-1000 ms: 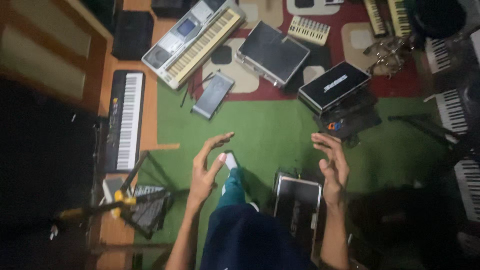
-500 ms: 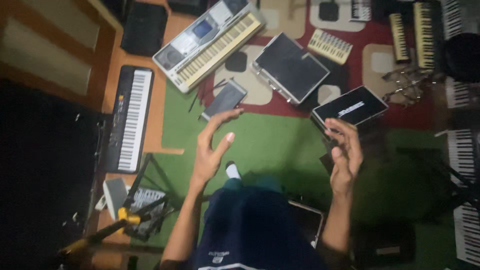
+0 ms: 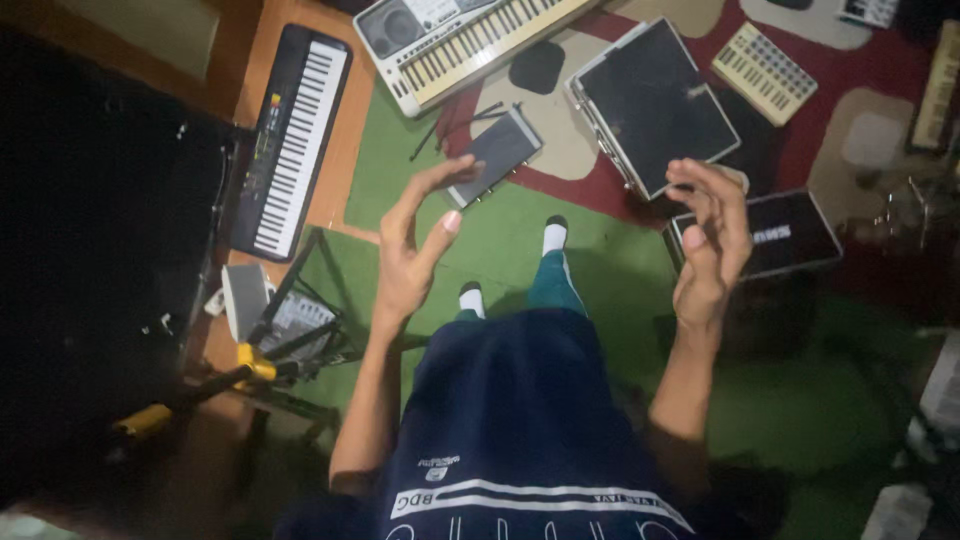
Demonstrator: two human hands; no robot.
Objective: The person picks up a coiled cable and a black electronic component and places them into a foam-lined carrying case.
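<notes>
Head view: left hand (image 3: 412, 250) and right hand (image 3: 712, 243) raised, fingers released, empty; grey box (image 3: 493, 156) at 12 o'clock, black case (image 3: 657, 103) at 1.

Green carpet (image 3: 600, 260), red-and-beige patterned rug (image 3: 800, 150), black keyboard (image 3: 290, 140), probably navy shirt (image 3: 520, 420).

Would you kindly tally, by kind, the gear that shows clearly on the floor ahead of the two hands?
Keyboards: 2, the black keyboard and the silver keyboard
Small beige controller: 1
Flat black cases: 2, the large case and the smaller box
Grey flat device: 1
Total: 6
</notes>
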